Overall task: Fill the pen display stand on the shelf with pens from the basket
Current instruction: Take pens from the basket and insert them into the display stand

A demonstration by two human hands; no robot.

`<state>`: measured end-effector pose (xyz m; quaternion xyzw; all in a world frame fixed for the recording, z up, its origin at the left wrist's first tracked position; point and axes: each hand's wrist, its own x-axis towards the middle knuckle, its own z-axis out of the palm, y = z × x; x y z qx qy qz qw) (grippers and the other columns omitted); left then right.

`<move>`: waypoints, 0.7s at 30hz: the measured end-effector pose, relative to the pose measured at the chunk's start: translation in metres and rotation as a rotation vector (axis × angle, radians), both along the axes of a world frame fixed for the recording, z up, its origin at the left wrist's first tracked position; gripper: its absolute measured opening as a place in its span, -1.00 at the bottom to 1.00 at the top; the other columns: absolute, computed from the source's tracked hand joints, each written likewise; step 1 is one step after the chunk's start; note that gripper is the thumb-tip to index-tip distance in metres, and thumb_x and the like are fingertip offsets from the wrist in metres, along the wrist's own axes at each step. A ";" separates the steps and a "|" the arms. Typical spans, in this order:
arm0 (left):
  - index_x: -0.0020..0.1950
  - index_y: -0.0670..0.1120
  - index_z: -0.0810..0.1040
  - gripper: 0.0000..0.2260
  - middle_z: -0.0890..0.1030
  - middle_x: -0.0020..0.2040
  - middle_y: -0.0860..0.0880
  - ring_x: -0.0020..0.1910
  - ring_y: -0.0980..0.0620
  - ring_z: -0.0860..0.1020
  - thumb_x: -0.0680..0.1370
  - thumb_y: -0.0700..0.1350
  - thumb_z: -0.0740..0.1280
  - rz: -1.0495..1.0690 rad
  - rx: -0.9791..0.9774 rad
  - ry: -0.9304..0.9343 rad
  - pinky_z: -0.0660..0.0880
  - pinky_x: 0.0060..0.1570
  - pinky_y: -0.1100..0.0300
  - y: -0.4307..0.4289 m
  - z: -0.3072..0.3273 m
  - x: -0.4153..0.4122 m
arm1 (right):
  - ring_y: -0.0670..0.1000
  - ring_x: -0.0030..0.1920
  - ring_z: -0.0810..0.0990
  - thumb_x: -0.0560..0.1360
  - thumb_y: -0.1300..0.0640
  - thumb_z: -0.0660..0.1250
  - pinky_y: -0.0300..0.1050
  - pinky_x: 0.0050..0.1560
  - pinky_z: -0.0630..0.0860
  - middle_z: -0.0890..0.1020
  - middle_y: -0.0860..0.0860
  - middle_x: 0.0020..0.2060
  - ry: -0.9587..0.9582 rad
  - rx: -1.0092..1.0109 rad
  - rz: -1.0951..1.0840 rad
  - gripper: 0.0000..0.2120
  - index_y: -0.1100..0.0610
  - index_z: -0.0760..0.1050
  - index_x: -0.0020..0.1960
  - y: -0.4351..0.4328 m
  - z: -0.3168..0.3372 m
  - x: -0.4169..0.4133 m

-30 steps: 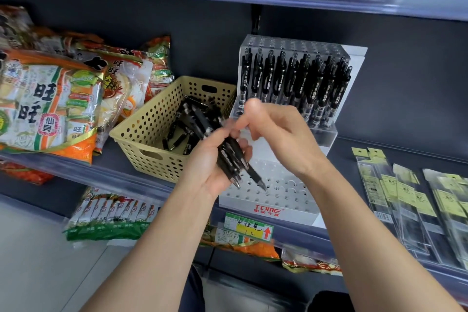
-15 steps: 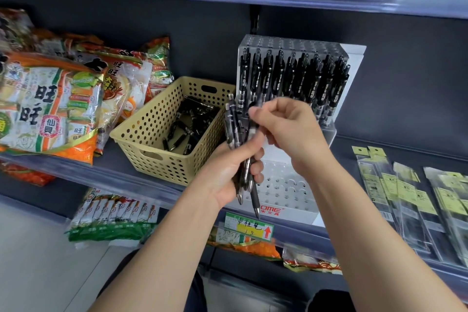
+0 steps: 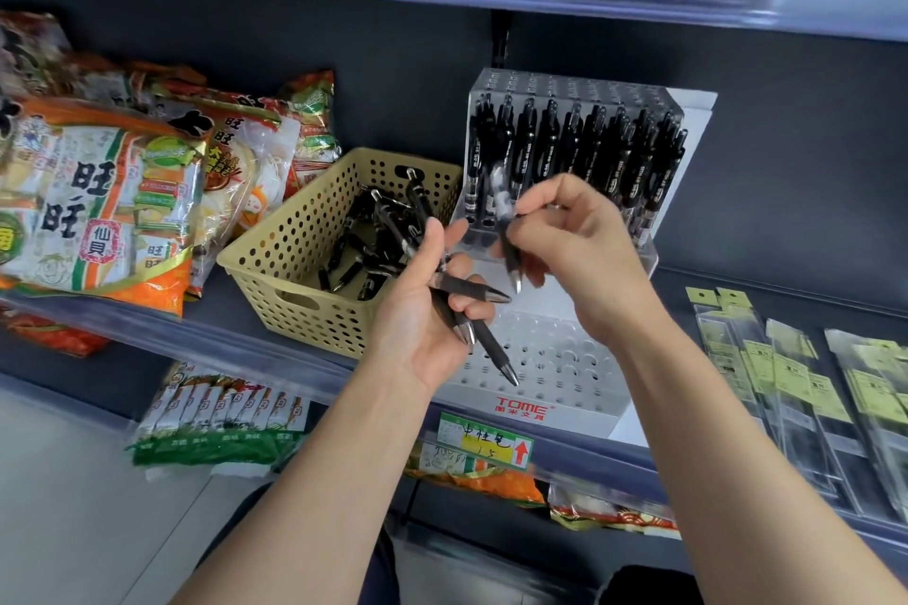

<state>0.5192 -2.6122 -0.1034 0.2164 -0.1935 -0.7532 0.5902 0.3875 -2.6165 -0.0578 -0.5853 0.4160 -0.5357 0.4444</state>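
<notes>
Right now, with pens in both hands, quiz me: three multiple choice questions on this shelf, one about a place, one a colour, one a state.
1. Where is the basket relative to the pen display stand?
A. right of it
B. left of it
C. on the shelf below

2. What colour is the stand's lettering?
A. red
B. blue
C. green

3. What is the right hand doing?
A. resting open on the shelf
B. reaching into the basket
C. pinching one pen, tip down

1 B: it stands at the stand's left.
2 A: TOME is printed in red.
3 C: it pinches a single pen before the stand.
</notes>
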 end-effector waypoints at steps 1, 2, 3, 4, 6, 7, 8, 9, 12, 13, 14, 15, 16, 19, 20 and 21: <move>0.03 -0.09 0.59 -0.71 0.36 -0.42 0.06 -0.57 0.17 0.25 0.48 0.09 0.30 -0.002 -0.019 -0.029 0.25 -0.58 0.33 0.000 -0.001 0.000 | 0.02 -0.45 0.44 0.42 0.45 0.29 -0.16 -0.46 0.34 0.57 0.25 -0.34 0.070 0.033 0.072 -0.80 0.17 0.45 -0.12 0.000 -0.002 -0.001; 0.00 -0.10 0.61 -0.73 0.36 -0.39 0.04 -0.56 0.16 0.26 0.49 0.07 0.30 -0.005 -0.040 -0.058 0.25 -0.58 0.33 0.001 -0.001 0.000 | 0.01 -0.45 0.43 0.43 0.46 0.28 -0.16 -0.47 0.34 0.56 0.20 -0.36 0.136 0.055 0.144 -0.79 0.18 0.46 -0.07 -0.001 -0.003 -0.002; -0.04 -0.11 0.60 -0.74 0.36 -0.35 0.01 -0.56 0.16 0.26 0.49 0.06 0.32 -0.007 -0.056 -0.098 0.25 -0.58 0.32 0.001 0.000 0.000 | -0.01 -0.46 0.42 0.42 0.44 0.29 -0.18 -0.47 0.33 0.54 0.12 -0.40 0.187 0.067 0.206 -0.79 0.19 0.47 -0.04 -0.001 -0.004 -0.002; -0.05 -0.12 0.58 -0.75 0.36 -0.31 -0.03 -0.55 0.14 0.26 0.47 0.05 0.36 -0.006 -0.066 -0.147 0.25 -0.56 0.31 0.001 -0.001 0.000 | -0.04 -0.47 0.42 0.40 0.41 0.31 -0.20 -0.48 0.33 0.54 0.06 -0.44 0.218 0.074 0.253 -0.80 0.18 0.48 -0.04 -0.002 -0.004 -0.003; -0.04 -0.13 0.54 -0.73 0.36 -0.33 -0.04 -0.52 0.10 0.27 0.40 0.02 0.44 0.019 -0.067 -0.264 0.26 -0.43 0.23 0.001 -0.002 0.001 | -0.05 -0.47 0.46 0.33 0.31 0.32 -0.19 -0.48 0.34 0.57 0.02 -0.46 0.270 0.099 0.313 -0.80 0.14 0.48 -0.07 -0.002 -0.004 -0.005; -0.03 -0.15 0.53 -0.69 0.36 -0.38 -0.04 -0.50 0.07 0.28 0.37 0.01 0.48 0.034 -0.064 -0.315 0.27 -0.36 0.17 0.001 -0.002 0.002 | -0.04 -0.45 0.49 0.33 0.29 0.33 -0.18 -0.47 0.35 0.59 0.02 -0.44 0.308 0.115 0.329 -0.82 0.13 0.48 -0.08 -0.002 -0.003 -0.007; -0.02 -0.17 0.52 -0.64 0.36 -0.41 -0.04 -0.48 0.05 0.29 0.35 0.00 0.51 0.047 -0.065 -0.366 0.28 -0.32 0.14 0.001 -0.003 0.003 | -0.04 -0.43 0.52 0.36 0.30 0.35 -0.17 -0.45 0.36 0.60 0.01 -0.43 0.351 0.125 0.330 -0.84 0.13 0.49 -0.10 -0.002 -0.003 -0.008; -0.03 -0.19 0.51 -0.63 0.37 -0.41 -0.05 -0.48 0.05 0.30 0.34 -0.01 0.53 0.059 -0.071 -0.418 0.29 -0.34 0.14 0.002 -0.002 0.003 | -0.05 -0.40 0.54 0.40 0.30 0.38 -0.16 -0.43 0.37 0.62 0.00 -0.41 0.389 0.125 0.319 -0.88 0.15 0.50 -0.11 -0.001 -0.002 -0.010; -0.24 -0.19 0.54 -0.76 0.40 -0.52 0.02 -0.55 0.09 0.33 0.31 -0.07 0.50 0.121 -0.079 -0.539 0.26 -0.52 0.27 0.005 0.003 0.004 | -0.09 -0.31 0.54 0.43 0.21 0.43 -0.20 -0.38 0.41 0.63 0.02 -0.31 0.411 0.058 0.222 -0.91 0.20 0.57 -0.09 0.000 0.000 -0.012; -0.26 -0.18 0.54 -0.79 0.39 -0.55 0.04 -0.56 0.10 0.32 0.31 -0.07 0.49 0.125 -0.084 -0.548 0.25 -0.53 0.28 0.005 0.004 0.005 | -0.09 -0.29 0.53 0.44 0.21 0.43 -0.23 -0.38 0.41 0.63 0.04 -0.26 0.382 0.048 0.208 -0.89 0.18 0.58 -0.05 0.000 -0.001 -0.011; -0.26 -0.18 0.55 -0.78 0.39 -0.56 0.05 -0.57 0.10 0.31 0.29 -0.07 0.49 0.117 -0.099 -0.553 0.24 -0.54 0.28 0.005 0.005 0.006 | -0.08 -0.26 0.54 0.45 0.23 0.41 -0.23 -0.39 0.42 0.63 0.05 -0.21 0.348 0.046 0.203 -0.87 0.15 0.58 0.01 0.000 -0.001 -0.011; -0.24 -0.20 0.56 -0.77 0.39 -0.56 0.05 -0.57 0.11 0.31 0.29 -0.07 0.48 0.097 -0.117 -0.564 0.23 -0.55 0.28 0.005 0.006 0.007 | -0.07 -0.25 0.54 0.48 0.25 0.38 -0.22 -0.39 0.42 0.63 0.04 -0.20 0.311 0.051 0.195 -0.85 0.14 0.57 0.04 0.001 0.000 -0.010; -0.20 -0.23 0.57 -0.73 0.39 -0.56 0.06 -0.57 0.12 0.30 0.28 -0.06 0.48 0.066 -0.133 -0.580 0.22 -0.55 0.28 0.006 0.007 0.008 | -0.07 -0.25 0.54 0.51 0.25 0.34 -0.22 -0.39 0.42 0.62 0.02 -0.22 0.275 0.047 0.187 -0.88 0.16 0.58 0.04 0.001 0.000 -0.010; 0.08 -0.37 0.54 -0.47 0.36 -0.57 0.08 -0.58 0.13 0.28 0.27 -0.03 0.46 -0.037 -0.158 -0.635 0.21 -0.54 0.30 0.010 0.007 0.007 | -0.10 -0.31 0.47 0.57 0.18 0.26 -0.22 -0.38 0.36 0.56 -0.04 -0.38 0.212 0.050 0.189 -0.79 0.29 0.55 -0.15 0.000 0.003 -0.012; 0.10 -0.35 0.54 -0.47 0.35 -0.57 0.09 -0.59 0.13 0.27 0.28 -0.02 0.45 -0.068 -0.163 -0.638 0.22 -0.54 0.30 0.011 0.008 0.006 | -0.11 -0.34 0.45 0.56 0.17 0.27 -0.23 -0.38 0.34 0.54 -0.06 -0.41 0.203 0.058 0.199 -0.78 0.25 0.54 -0.22 -0.001 0.004 -0.013; 0.05 -0.32 0.55 -0.53 0.35 -0.56 0.08 -0.59 0.13 0.27 0.29 -0.02 0.44 -0.098 -0.167 -0.630 0.22 -0.53 0.29 0.012 0.008 0.006 | -0.12 -0.36 0.45 0.53 0.18 0.30 -0.24 -0.39 0.33 0.54 -0.07 -0.43 0.180 0.074 0.199 -0.81 0.19 0.54 -0.25 -0.001 0.004 -0.012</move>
